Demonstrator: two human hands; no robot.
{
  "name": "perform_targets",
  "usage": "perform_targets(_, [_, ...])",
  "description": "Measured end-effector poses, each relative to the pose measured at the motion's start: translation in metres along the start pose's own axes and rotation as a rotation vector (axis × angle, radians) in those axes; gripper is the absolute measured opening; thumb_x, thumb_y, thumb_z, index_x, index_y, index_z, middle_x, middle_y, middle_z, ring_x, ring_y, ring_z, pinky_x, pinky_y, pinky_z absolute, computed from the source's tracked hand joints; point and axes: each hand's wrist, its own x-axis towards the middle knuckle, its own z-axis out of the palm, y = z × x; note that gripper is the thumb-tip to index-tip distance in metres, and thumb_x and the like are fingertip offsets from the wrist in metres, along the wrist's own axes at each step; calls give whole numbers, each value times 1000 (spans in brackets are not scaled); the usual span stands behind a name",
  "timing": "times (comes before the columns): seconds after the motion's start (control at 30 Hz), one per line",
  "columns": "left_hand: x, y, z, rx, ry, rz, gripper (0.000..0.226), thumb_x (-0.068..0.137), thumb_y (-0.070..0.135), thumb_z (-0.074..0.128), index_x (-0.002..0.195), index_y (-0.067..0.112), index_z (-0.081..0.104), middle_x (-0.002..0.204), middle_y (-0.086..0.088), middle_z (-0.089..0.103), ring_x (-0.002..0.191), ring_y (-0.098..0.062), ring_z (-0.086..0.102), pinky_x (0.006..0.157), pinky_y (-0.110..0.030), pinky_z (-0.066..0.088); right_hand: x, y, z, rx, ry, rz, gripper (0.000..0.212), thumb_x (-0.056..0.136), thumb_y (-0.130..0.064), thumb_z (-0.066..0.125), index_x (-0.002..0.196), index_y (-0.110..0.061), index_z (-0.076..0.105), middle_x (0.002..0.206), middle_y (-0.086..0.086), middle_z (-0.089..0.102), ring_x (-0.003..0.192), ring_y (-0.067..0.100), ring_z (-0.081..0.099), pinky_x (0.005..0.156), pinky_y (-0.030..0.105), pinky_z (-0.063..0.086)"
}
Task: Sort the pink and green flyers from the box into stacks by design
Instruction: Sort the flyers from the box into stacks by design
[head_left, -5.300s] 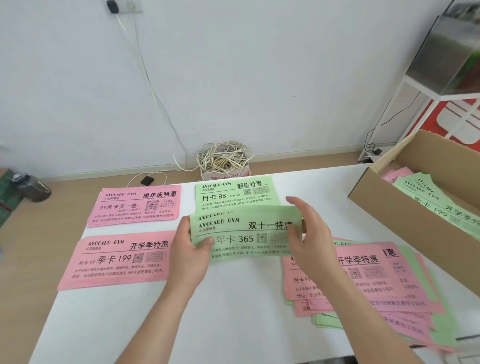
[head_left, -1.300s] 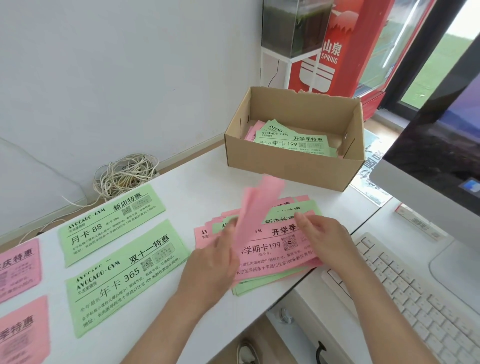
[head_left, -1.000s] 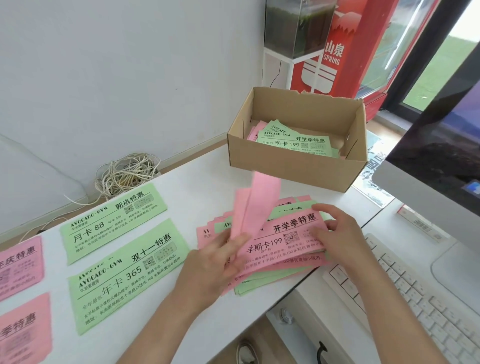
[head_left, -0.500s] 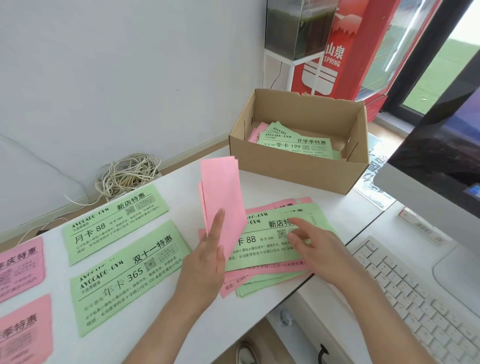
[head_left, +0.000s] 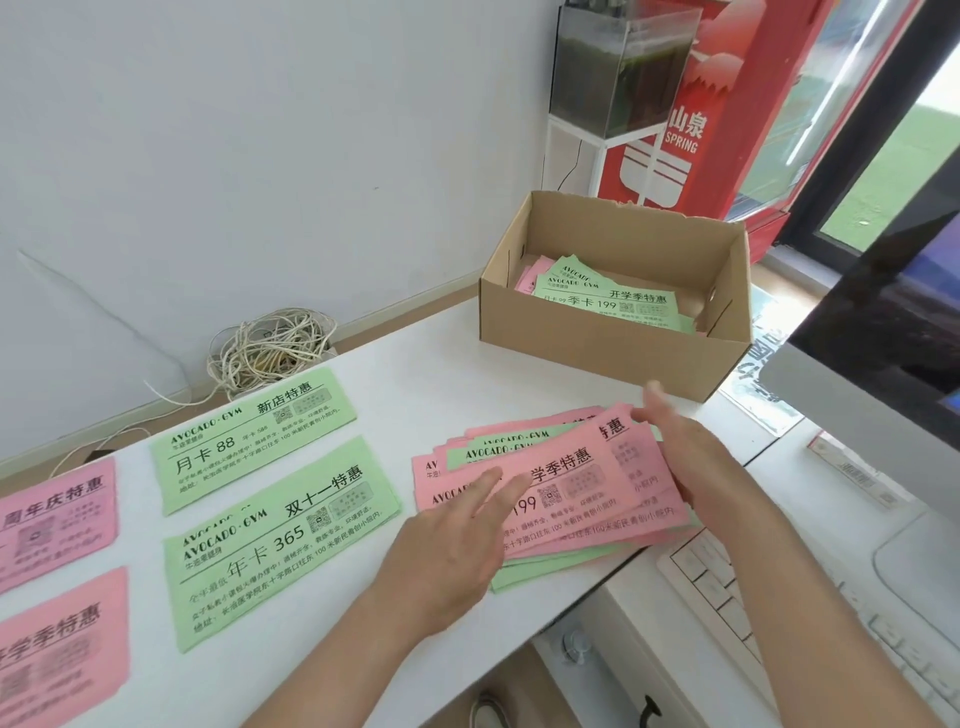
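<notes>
— Where is the left hand (head_left: 457, 540)?
— It lies flat, fingers straight, on the top pink flyer (head_left: 569, 480) of the mixed pile (head_left: 597, 543).
— And the right hand (head_left: 691, 457)?
— It is at the pile's right end, near the box (head_left: 597, 343). It is blurred, so whether it grasps anything can't be told.

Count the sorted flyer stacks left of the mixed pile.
4: green 月卡 88 behind green 年卡 365; pink 周年庆 behind pink 开学季, at left edge. More may be hidden.

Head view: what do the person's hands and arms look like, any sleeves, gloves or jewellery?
The left hand and the right hand are bare: no gloves, rings, watch or bracelet show. No sleeve shows on either arm up to the frame's edge.
</notes>
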Motion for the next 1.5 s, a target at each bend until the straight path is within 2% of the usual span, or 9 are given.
perform_targets(0.07, [0, -1, 6, 46, 6, 16, 41, 79, 29, 46, 119, 24, 55, 118, 4, 65, 85, -15, 69, 56, -27, 54, 3, -1, 1, -120, 6, -33, 26, 88, -40, 64, 113, -34, 58, 88, -3, 72, 75, 18, 71, 65, 34, 56])
perform_targets(0.17, [0, -2, 12, 4, -10, -25, 34, 69, 20, 70, 103, 24, 65, 113, 4, 67, 96, -17, 67, 65, -29, 58, 5, 2, 9, -443, 21, -106, 48, 81, -7, 61, 120, -34, 51, 97, -8, 68, 84, 17, 67, 72, 37, 57])
perform_targets(0.33, [-4, 3, 11, -150, 21, -140, 32, 80, 12, 68, 111, 23, 65, 124, 5, 60, 110, -19, 57, 82, -35, 55, -2, 1, 15, -562, 73, -275, 53, 80, -4, 51, 117, -41, 48, 98, -12, 67, 80, 15, 63, 65, 34, 54])
perform_targets(0.57, [-13, 6, -14, -402, 273, -448, 77, 82, 26, 69, 146, 28, 24, 142, 18, 25, 132, 1, 18, 110, -20, 16, -44, -23, 4, -368, 56, -447, 46, 86, -3, 56, 96, -48, 50, 78, -20, 70, 69, 2, 67, 57, 30, 56])
perform_targets(0.73, [-37, -18, -55, -1156, 367, -844, 91, 69, 19, 83, 138, 44, 29, 133, 12, 51, 121, -7, 48, 98, -32, 38, -73, -50, 14, -186, -56, -522, 36, 88, 3, 58, 98, -30, 53, 80, -14, 74, 68, 8, 71, 54, 30, 58])
perform_targets(0.83, [-73, -36, -79, -1480, 379, -856, 70, 72, 18, 81, 131, 26, 46, 113, -3, 69, 109, -25, 63, 97, -51, 44, -86, -66, 39, -117, -146, -537, 33, 87, 9, 58, 98, -22, 54, 83, -2, 75, 72, 20, 73, 64, 48, 59])
perform_targets(0.97, [-134, -50, -116, -1444, 385, -792, 41, 75, 18, 70, 115, 13, 64, 115, -8, 68, 109, -28, 63, 97, -54, 44, -104, -78, 97, -107, -319, -573, 32, 87, 8, 57, 99, -22, 55, 85, 0, 75, 75, 19, 73, 64, 41, 60])
perform_targets(1.13, [-220, -62, -149, -1239, 649, -880, 31, 75, 2, 71, 104, 16, 68, 102, -1, 73, 98, -13, 67, 82, -25, 53, -132, -73, 186, -67, -418, -673, 45, 80, 17, 53, 90, -27, 59, 75, -6, 69, 64, 8, 62, 56, 18, 48])
perform_targets(1.5, [-345, -120, -123, -969, 659, -1138, 35, 73, -11, 72, 78, 23, 64, 80, -2, 70, 77, -19, 65, 63, -24, 51, -175, 9, 339, -11, -440, -626, 32, 89, 0, 53, 103, -29, 56, 94, -4, 68, 90, 20, 63, 72, 28, 53])
